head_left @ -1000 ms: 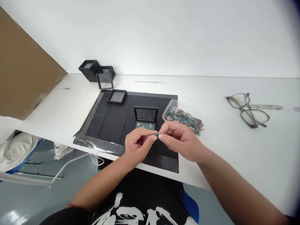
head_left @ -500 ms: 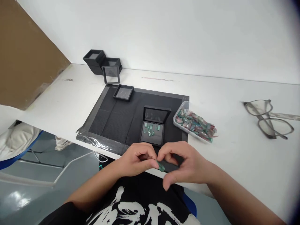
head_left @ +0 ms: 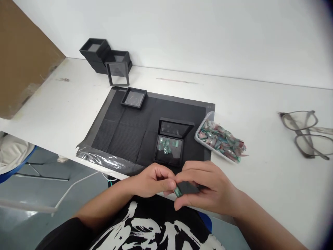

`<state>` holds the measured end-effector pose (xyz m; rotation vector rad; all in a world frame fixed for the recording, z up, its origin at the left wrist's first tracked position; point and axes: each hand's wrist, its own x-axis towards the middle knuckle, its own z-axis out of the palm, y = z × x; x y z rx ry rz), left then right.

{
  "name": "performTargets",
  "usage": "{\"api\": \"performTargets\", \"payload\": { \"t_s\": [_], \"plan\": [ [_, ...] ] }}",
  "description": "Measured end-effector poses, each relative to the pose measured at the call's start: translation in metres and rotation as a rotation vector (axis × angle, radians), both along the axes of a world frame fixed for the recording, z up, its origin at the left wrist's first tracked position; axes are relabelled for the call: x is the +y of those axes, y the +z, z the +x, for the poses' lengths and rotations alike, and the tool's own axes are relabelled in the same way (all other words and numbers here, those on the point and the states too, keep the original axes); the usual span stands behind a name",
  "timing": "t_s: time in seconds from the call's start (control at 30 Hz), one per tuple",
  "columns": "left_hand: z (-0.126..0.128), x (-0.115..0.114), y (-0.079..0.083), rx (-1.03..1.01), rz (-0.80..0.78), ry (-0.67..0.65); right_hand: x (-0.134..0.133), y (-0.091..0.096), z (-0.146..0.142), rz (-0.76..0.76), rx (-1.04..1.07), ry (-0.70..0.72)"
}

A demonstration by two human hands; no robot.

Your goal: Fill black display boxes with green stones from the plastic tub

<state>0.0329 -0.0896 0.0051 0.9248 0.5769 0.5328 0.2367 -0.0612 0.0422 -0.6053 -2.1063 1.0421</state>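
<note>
While my left hand pinches a glossy, curved green piece near the white table, my right hand curls beside it, whether gripping I cannot tell. Beyond: an open black case, ribbed black mat, translucent tub, smooth white wall.

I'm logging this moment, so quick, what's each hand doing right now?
Left hand: closed, pinching a small green piece.
Right hand: half curled, right at the same piece; whether it grips cannot be told.
</note>
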Motion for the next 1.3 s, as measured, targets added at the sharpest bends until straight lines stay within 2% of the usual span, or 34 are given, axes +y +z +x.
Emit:
{"api": "performTargets", "payload": {
  "t_s": [0.17, 0.3, 0.43, 0.57, 0.73, 0.9, 1.0, 1.1, 1.17, 1.3],
  "plan": [
    [0.002, 0.002, -0.001, 0.001, -0.027, 0.076, 0.0, 0.002, -0.002, -0.095, -0.007, -0.052],
    [0.004, 0.001, -0.001, 0.062, 0.018, 0.112, 0.0, 0.0, 0.0, -0.061, -0.001, -0.043],
    [0.006, -0.001, -0.001, 0.097, 0.071, 0.224, 0.001, -0.004, 0.003, -0.001, 0.017, -0.058],
    [0.009, -0.003, -0.005, 0.072, 0.091, 0.305, 0.001, -0.007, 0.001, -0.082, 0.046, -0.022],
    [0.009, -0.002, -0.009, 0.066, 0.071, 0.307, -0.002, -0.009, -0.005, -0.116, 0.079, -0.037],
    [0.011, -0.002, -0.011, 0.105, 0.084, 0.304, -0.003, -0.007, -0.006, -0.173, 0.044, -0.079],
    [0.011, -0.001, -0.009, 0.124, 0.1, 0.283, -0.002, -0.005, -0.004, -0.208, -0.003, -0.053],
    [0.005, -0.002, -0.007, 0.137, 0.119, 0.272, 0.0, -0.004, 0.001, -0.178, -0.045, -0.045],
    [-0.004, -0.002, -0.009, 0.161, 0.194, 0.365, 0.003, -0.004, 0.005, -0.117, -0.075, -0.104],
    [-0.028, -0.001, -0.015, 0.3, 0.548, 0.74, 0.009, -0.011, 0.009, 0.008, -0.28, -0.37]
  ]
}}
